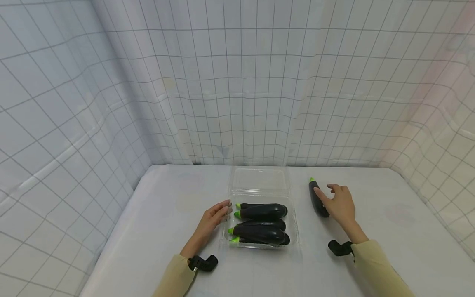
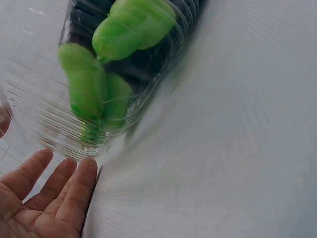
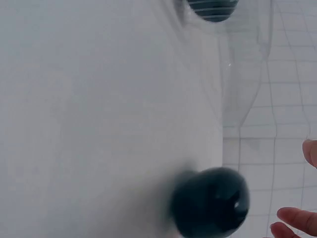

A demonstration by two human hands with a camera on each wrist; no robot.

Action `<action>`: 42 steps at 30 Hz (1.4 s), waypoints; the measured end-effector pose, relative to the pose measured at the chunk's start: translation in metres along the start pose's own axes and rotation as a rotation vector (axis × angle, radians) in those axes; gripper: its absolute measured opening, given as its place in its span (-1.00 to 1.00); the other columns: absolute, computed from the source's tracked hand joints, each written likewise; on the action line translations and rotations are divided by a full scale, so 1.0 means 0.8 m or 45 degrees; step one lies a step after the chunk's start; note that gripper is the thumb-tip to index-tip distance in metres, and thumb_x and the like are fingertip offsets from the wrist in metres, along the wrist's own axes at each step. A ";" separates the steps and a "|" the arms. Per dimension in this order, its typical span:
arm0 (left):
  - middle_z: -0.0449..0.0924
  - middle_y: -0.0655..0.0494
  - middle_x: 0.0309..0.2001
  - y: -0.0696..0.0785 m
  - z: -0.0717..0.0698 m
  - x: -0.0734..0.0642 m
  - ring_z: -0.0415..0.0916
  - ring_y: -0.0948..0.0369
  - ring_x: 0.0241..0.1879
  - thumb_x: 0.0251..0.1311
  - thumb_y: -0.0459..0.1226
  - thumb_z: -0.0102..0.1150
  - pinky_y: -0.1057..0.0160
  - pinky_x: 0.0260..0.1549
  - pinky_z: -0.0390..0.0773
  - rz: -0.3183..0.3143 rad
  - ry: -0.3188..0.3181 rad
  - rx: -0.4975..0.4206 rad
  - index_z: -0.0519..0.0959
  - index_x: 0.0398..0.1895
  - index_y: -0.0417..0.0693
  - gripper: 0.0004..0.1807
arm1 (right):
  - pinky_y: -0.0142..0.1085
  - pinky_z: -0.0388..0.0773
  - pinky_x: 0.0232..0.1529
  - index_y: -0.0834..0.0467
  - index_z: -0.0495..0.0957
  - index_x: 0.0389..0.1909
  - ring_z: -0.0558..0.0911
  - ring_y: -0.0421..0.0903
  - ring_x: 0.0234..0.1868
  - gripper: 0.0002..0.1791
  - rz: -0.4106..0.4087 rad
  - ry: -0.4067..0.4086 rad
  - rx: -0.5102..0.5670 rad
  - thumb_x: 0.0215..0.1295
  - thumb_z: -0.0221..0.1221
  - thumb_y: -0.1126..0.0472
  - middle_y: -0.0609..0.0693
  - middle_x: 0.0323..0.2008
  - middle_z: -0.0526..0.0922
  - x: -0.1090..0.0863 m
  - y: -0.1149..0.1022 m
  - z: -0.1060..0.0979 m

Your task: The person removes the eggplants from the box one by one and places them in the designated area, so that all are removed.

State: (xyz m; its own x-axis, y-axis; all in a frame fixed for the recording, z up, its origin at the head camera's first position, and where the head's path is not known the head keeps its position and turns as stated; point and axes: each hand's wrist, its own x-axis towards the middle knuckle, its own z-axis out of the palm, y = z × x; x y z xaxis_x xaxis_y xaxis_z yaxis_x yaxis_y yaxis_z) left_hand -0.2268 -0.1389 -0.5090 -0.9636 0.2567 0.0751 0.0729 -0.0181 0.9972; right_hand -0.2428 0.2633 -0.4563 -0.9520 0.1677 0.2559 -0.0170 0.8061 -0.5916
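A clear plastic clamshell box (image 1: 295, 220) lies on the table with its lid laid back. Several dark eggplants (image 1: 259, 234) with green stem ends lie in it. At the box's left side is my left hand (image 1: 212, 222); its extended fingertips are at the ribbed wall in the left wrist view, seemingly touching it. One loose eggplant (image 1: 315, 198) lies right of the box, stem end pointing away. Over it reaches my right hand (image 1: 339, 206), thumb and fingers spread. In the right wrist view the fingers (image 3: 299, 220) are apart from that eggplant (image 3: 210, 202).
The white-covered table (image 1: 167, 231) ends at a hanging grid-patterned curtain (image 1: 241, 95), which also closes off both sides. The transparent lid (image 1: 259, 180) stretches toward the table's back edge. Each wrist wears a black camera (image 1: 208, 263).
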 end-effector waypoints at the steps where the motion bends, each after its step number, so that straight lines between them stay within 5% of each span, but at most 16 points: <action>1: 0.33 -0.14 0.28 0.000 0.000 0.000 0.31 0.01 0.24 0.37 -0.13 0.03 0.27 0.05 0.44 -0.003 -0.002 -0.005 0.32 0.32 -0.25 -0.45 | 0.02 0.42 -0.27 0.41 0.42 0.12 0.45 0.22 -0.15 -0.24 -0.041 0.040 0.032 0.29 0.09 -0.22 0.35 -0.10 0.43 0.000 -0.006 0.000; 4: 0.32 -0.14 0.29 0.000 0.000 0.001 0.30 0.01 0.24 0.38 -0.13 0.03 0.26 0.06 0.44 -0.005 -0.005 -0.011 0.31 0.32 -0.26 -0.45 | -0.02 0.41 -0.28 0.39 0.50 0.02 0.48 0.16 -0.24 -0.43 -0.196 0.131 0.133 0.29 0.18 -0.06 0.30 -0.18 0.49 -0.001 -0.025 0.003; 8: 0.32 -0.15 0.29 0.000 -0.001 0.001 0.30 0.00 0.25 0.38 -0.13 0.02 0.24 0.06 0.43 -0.001 -0.008 0.000 0.31 0.32 -0.27 -0.45 | -0.04 0.47 -0.26 0.36 0.55 -0.07 0.54 0.12 -0.27 -0.57 -0.375 0.127 0.221 0.25 0.25 0.07 0.24 -0.26 0.55 -0.002 -0.051 0.006; 21: 0.33 -0.13 0.29 -0.002 -0.001 0.001 0.30 0.01 0.24 0.40 -0.14 -0.01 0.26 0.07 0.42 -0.014 -0.015 0.000 0.31 0.32 -0.25 -0.47 | -0.02 0.53 -0.12 0.22 0.56 -0.03 0.56 0.03 -0.11 -0.56 -0.673 -0.312 0.309 0.18 0.31 0.02 0.06 -0.10 0.60 -0.012 -0.113 0.021; 42: 0.33 -0.15 0.28 -0.002 -0.001 0.002 0.32 -0.01 0.23 0.39 -0.14 0.01 0.26 0.05 0.44 -0.013 -0.003 -0.001 0.32 0.31 -0.27 -0.47 | -0.10 0.47 -0.13 0.23 0.52 0.05 0.49 0.03 -0.08 -0.37 -0.751 -0.692 0.212 0.16 0.26 -0.18 0.02 -0.03 0.53 -0.014 -0.124 0.038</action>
State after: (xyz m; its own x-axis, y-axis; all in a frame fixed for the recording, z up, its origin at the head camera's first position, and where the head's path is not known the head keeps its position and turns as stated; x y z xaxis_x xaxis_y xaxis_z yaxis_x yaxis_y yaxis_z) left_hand -0.2287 -0.1395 -0.5102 -0.9637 0.2589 0.0649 0.0629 -0.0159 0.9979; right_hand -0.2401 0.1643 -0.4239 -0.7869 -0.5904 0.1794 -0.5655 0.5736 -0.5926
